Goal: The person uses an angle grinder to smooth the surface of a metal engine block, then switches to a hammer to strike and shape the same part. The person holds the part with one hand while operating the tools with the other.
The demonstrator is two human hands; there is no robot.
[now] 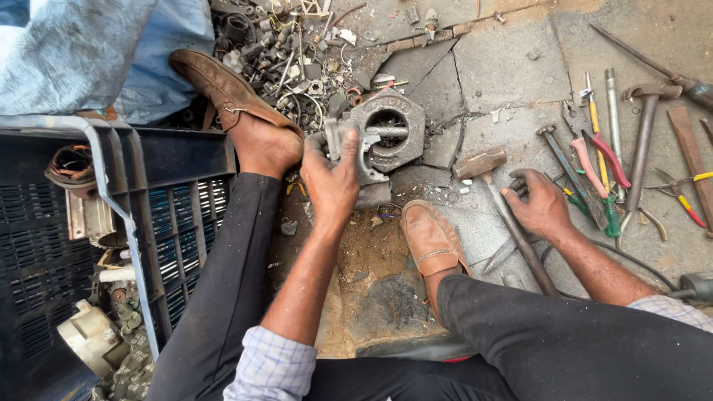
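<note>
Your left hand (pixel 332 178) is closed around a grey cast-metal housing (pixel 379 137) with a round bore, pinning it on the cracked stone floor (pixel 512 67) between your two brown shoes. The housing sits straight ahead of that hand, touching it, with a short shaft across the bore running left to right. Your right hand (pixel 541 204) is well apart to the right, fingers curled down over the hand tools, just beside the hammer (pixel 505 215); you cannot tell whether it actually grips one. The hammer's handle runs from its head near the housing back toward your right knee, so the right hand is the nearer one to it.
</note>
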